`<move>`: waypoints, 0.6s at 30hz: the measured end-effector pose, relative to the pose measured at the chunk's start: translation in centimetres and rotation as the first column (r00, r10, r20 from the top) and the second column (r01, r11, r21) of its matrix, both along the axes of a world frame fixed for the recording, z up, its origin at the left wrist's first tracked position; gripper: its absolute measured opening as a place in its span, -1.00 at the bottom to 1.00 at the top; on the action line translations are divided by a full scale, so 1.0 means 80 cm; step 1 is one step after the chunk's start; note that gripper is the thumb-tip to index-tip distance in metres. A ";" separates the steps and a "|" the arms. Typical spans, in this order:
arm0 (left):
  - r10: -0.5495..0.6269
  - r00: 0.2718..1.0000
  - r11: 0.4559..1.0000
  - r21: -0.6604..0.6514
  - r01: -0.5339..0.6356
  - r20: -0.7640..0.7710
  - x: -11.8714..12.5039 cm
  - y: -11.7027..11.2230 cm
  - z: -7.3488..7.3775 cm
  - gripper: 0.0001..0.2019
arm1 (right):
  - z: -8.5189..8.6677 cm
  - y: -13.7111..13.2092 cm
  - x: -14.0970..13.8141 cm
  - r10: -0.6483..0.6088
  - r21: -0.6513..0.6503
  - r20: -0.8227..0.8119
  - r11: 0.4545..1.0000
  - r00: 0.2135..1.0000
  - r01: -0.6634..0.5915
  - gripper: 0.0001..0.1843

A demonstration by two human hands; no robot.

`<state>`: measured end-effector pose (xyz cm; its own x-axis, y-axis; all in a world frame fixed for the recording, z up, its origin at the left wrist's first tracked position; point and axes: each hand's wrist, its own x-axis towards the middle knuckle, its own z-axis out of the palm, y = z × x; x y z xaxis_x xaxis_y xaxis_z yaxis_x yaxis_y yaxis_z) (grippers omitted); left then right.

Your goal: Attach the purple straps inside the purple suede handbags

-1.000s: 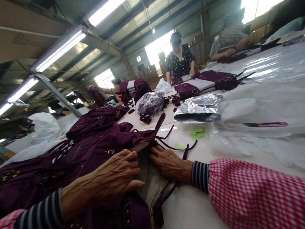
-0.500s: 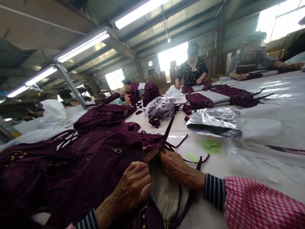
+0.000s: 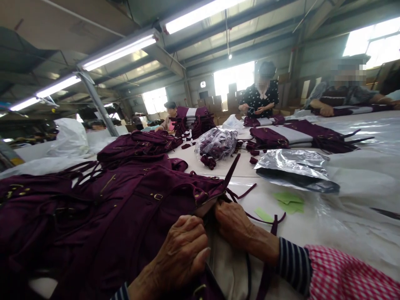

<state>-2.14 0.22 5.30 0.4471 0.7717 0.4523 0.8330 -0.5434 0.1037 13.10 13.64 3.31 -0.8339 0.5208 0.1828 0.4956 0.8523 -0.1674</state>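
A purple bag (image 3: 134, 208) lies on the table before me, its zipped mouth spread and its pale lining (image 3: 225, 258) showing. My left hand (image 3: 181, 250) is closed on the near edge of the opening, knuckles up. At the far corner of the mouth, my right hand (image 3: 234, 221) has its fingers curled against the zipper edge; the fingertips are hidden by the fabric. A strap end (image 3: 231, 171) sticks up just beyond that hand. Thin purple straps trail over the table to the right.
More purple bags (image 3: 137, 146) are heaped behind and left. A clear plastic bag of purple pieces (image 3: 217, 143), a silver foil bag (image 3: 295, 166) and green paper slips (image 3: 289, 202) lie on the table (image 3: 243, 187). Two co-workers (image 3: 259, 98) handle purple bags across it; another person is farther left.
The camera view has shifted, so the scene sits slightly lower and farther right. Both hands keep nearly the same hold on the bag's opening. The polka-dot co-worker's hands have risen.
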 end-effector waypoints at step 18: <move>0.016 1.000 0.999 0.048 -0.015 -0.014 -0.001 0.003 -0.003 -0.77 | 0.006 0.006 -0.001 0.114 0.039 -0.035 0.993 0.993 -0.113 -0.67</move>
<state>-2.22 0.45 5.02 0.4418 0.7565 0.4823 0.8428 -0.5342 0.0660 13.04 14.14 3.81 -0.8795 0.4154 0.2322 0.3892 0.9086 -0.1514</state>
